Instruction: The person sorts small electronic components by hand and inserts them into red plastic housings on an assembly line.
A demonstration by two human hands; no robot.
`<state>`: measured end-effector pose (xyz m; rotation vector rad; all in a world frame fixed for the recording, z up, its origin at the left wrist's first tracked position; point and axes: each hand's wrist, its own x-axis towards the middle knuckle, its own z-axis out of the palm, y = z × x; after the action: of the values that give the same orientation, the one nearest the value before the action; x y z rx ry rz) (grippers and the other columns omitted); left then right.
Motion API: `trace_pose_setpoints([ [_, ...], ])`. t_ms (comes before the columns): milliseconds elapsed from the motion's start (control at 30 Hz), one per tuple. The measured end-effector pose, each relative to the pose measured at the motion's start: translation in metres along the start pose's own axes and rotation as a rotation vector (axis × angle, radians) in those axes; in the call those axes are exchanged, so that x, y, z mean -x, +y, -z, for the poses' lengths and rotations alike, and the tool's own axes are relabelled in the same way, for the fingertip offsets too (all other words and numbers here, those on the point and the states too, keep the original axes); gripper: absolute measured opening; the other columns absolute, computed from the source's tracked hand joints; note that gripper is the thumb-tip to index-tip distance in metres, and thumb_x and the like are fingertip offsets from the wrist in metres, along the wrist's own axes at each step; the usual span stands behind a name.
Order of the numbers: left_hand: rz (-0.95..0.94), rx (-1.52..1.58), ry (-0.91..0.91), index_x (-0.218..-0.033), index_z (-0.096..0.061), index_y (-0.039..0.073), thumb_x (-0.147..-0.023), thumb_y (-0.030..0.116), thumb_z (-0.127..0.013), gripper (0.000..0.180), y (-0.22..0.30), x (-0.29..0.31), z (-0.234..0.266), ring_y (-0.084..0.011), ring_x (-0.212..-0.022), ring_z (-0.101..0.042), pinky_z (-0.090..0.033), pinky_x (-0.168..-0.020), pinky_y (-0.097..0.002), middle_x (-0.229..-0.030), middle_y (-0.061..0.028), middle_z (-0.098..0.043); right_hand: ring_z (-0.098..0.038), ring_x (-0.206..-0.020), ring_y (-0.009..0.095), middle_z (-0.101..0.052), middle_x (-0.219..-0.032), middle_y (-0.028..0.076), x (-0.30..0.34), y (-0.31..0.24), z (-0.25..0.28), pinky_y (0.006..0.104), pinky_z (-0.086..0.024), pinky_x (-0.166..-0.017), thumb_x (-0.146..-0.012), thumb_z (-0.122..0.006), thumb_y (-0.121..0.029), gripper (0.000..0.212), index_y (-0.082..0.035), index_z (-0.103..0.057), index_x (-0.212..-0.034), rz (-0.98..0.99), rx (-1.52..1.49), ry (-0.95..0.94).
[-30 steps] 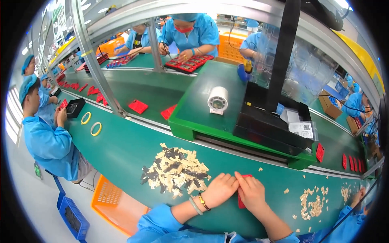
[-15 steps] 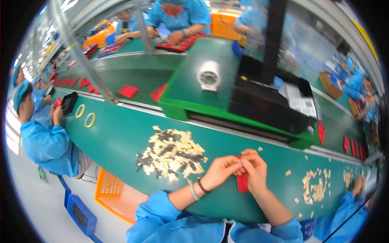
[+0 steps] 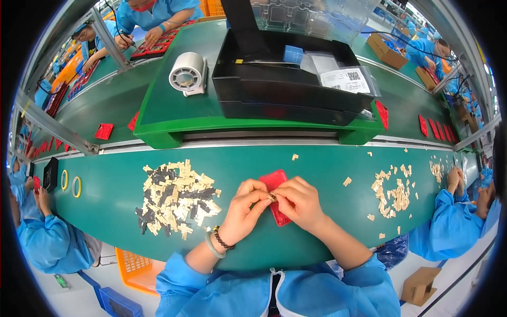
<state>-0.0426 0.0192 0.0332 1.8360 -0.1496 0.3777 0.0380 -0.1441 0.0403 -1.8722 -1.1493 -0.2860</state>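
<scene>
Head view: your left hand (image 3: 244, 208) and right hand (image 3: 301, 205) meet over the red case (image 3: 275, 181), both with bent fingers, their tips pinching one small piece (image 3: 271, 197) between them; that piece sits just above the middle of the red case, too small to make out beyond its dark and brassy tones; the red case lies slightly tilted on the green tabletop (image 3: 327, 164), partly covered by your hands, and you cannot tell from here whether they touch it; your left wrist, left of the red case, wears a dark beaded bracelet (image 3: 224, 239) and a pale bangle (image 3: 213, 246).

Left of the red case spreads a heap of cream and black parts (image 3: 177, 195); well beyond that heap, farther left of the case, lie two yellow rings (image 3: 77, 187); right of the case are loose cream parts (image 3: 391, 193); beyond the case stands a green platform (image 3: 163, 103), carrying a white fan-like device (image 3: 188, 74) and an open black bin (image 3: 285, 103); an orange crate (image 3: 134, 269) sits lower left of the case.
</scene>
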Motion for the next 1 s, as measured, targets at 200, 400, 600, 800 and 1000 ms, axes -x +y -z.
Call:
trace_pose_setpoints([
  [200,-0.507,-0.254,-0.150,-0.088,-0.067,0.003,-0.076,0.006,-0.069,0.012,0.006,0.003,0.000,-0.0237,-0.087,-0.061,-0.048,-0.074,-0.0341,-0.105,-0.0056,-0.066,-0.063,-0.060,0.016,-0.067,-0.071,0.008,0.003,0.032,0.024,0.0279,-0.051,-0.057,-0.080,-0.063,-0.001,0.011,-0.003,-0.068,-0.090,-0.486,0.012,-0.008],
  [400,-0.304,-0.365,-0.069,-0.096,-0.062,0.003,-0.068,-0.004,-0.073,0.031,-0.003,-0.001,-0.004,-0.0249,-0.080,-0.062,-0.051,-0.070,-0.0355,-0.088,-0.0090,-0.066,-0.059,-0.093,0.024,-0.061,-0.103,0.008,0.001,0.045,0.046,0.0328,-0.050,-0.073,-0.079,-0.061,0.003,0.020,-0.005,-0.066,-0.097,-0.211,0.233,-0.111],
  [600,-0.669,-0.711,0.002,-0.090,-0.063,0.003,-0.070,0.011,-0.062,0.022,-0.002,0.002,-0.003,-0.0207,-0.076,-0.058,-0.047,-0.064,-0.0331,-0.090,-0.0073,-0.064,-0.056,-0.073,0.014,-0.057,-0.090,0.003,0.000,0.007,0.022,0.0282,-0.046,-0.061,-0.074,-0.076,-0.005,0.020,-0.002,-0.058,-0.083,-0.309,-0.426,-0.423],
  [800,-0.662,-0.714,0.022,-0.086,-0.063,0.005,-0.070,0.010,-0.064,0.016,-0.005,0.003,-0.005,-0.0183,-0.071,-0.056,-0.042,-0.058,-0.0306,-0.086,-0.0058,-0.064,-0.057,-0.072,0.021,-0.056,-0.082,0.006,0.002,0.009,0.019,0.0322,-0.046,-0.060,-0.074,-0.075,-0.008,0.020,-0.004,-0.056,-0.080,-0.147,-0.338,-0.321],
  [1000,-0.630,-0.680,0.102,-0.081,-0.062,0.007,-0.068,0.007,-0.071,0.015,-0.003,0.003,-0.008,-0.0170,-0.067,-0.055,-0.039,-0.056,-0.0300,-0.082,-0.0036,-0.064,-0.059,-0.072,0.024,-0.058,-0.083,0.006,0.003,0.004,0.020,0.0337,-0.047,-0.061,-0.074,-0.074,-0.011,0.020,-0.005,-0.056,-0.081,-0.011,-0.212,-0.267],
])
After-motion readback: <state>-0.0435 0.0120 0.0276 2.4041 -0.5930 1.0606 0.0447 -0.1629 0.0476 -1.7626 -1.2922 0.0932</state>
